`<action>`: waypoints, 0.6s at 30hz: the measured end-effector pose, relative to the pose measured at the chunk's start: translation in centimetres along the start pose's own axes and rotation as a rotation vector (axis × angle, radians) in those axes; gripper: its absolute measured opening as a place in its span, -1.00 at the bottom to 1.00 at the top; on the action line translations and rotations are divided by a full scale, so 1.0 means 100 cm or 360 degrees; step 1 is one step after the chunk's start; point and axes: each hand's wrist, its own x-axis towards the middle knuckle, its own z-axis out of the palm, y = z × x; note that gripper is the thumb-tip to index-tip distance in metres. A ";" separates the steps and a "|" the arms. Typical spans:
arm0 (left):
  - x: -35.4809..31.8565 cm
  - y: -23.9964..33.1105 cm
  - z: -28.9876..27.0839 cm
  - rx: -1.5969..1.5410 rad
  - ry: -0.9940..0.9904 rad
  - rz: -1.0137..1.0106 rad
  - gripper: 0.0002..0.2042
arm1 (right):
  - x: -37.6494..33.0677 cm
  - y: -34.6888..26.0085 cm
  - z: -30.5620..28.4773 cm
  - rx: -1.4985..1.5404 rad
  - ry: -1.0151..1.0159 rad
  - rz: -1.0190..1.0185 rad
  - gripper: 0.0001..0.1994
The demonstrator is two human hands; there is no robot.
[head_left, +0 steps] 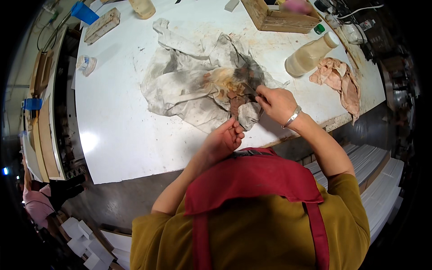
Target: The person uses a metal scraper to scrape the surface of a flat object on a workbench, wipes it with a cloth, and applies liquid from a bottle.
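1. Tugging could bunch the crumpled, stained grey-white cloth on the white tabletop.
2. Left hand pinches a flat brown strip atop it; pulling may tear it.
3. Right hand tightly grips a thin dark tool; slipping could slit the cloth.

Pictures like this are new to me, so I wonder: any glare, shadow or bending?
Head view: glare whitens a patch at the table's left; head view: a shadow falls below the right hand; head view: the table's left edge bows outward, and the corners go black.
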 end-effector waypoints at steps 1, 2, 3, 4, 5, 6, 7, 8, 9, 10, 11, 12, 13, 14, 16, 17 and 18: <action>0.001 -0.002 0.002 0.0064 0.0081 -0.0016 -0.77 | -0.001 0.002 0.003 -0.0027 -0.0019 -0.0010 -0.86; 0.002 -0.003 0.000 0.0084 0.0080 -0.0002 -0.77 | -0.002 0.004 0.005 -0.0054 -0.0036 -0.0022 -0.86; 0.003 -0.005 -0.005 0.0104 0.0078 0.0013 -0.77 | -0.004 0.003 0.008 -0.0027 -0.0036 -0.0027 -0.86; 0.003 -0.007 -0.008 0.0123 0.0077 0.0029 -0.77 | -0.008 0.001 0.011 0.0000 -0.0037 -0.0033 -0.86; -0.001 -0.006 -0.001 0.0529 0.0210 0.0104 -0.77 | -0.011 0.001 0.013 0.0028 -0.0042 -0.0031 -0.86; -0.012 -0.001 0.013 0.0938 0.0344 0.0177 -0.78 | -0.013 0.001 0.013 0.0067 -0.0036 -0.0009 -0.86; -0.020 0.001 0.022 0.1347 0.0476 0.0249 -0.79 | -0.016 0.001 0.012 0.0106 -0.0031 0.0013 -0.86; -0.024 0.001 0.024 0.1827 0.0644 0.0477 -0.82 | -0.017 0.001 0.011 0.0148 -0.0021 0.0034 -0.86; -0.028 0.000 0.024 0.2304 0.0809 0.0710 -0.84 | -0.018 0.002 0.013 0.0163 -0.0010 0.0037 -0.86; -0.030 0.000 0.024 0.2781 0.0969 0.0949 -0.83 | -0.018 0.003 0.015 0.0179 0.0001 0.0040 -0.86; -0.029 0.000 0.023 0.3018 0.0912 0.1214 -0.84 | -0.018 0.003 0.017 0.0190 0.0016 0.0036 -0.86; -0.025 0.002 0.020 0.3247 0.0843 0.1485 -0.83 | -0.018 0.002 0.018 0.0201 0.0000 0.0036 -0.86; -0.021 0.004 0.019 0.3466 0.0759 0.1764 -0.81 | -0.019 0.000 0.020 0.0213 -0.0016 0.0036 -0.86; -0.018 0.008 0.019 0.3563 0.0693 0.1805 -0.80 | -0.020 -0.001 0.020 0.0221 -0.0033 0.0032 -0.86; -0.012 0.017 0.021 0.3754 0.0555 0.1883 -0.79 | -0.022 -0.003 0.020 0.0195 -0.0056 0.0019 -0.86; -0.010 0.021 0.023 0.3819 0.0571 0.1901 -0.82 | -0.023 -0.002 0.020 0.0178 -0.0067 0.0017 -0.86; -0.010 0.026 0.027 0.3883 0.0587 0.1919 -0.85 | -0.024 0.000 0.021 0.0153 -0.0086 0.0019 -0.86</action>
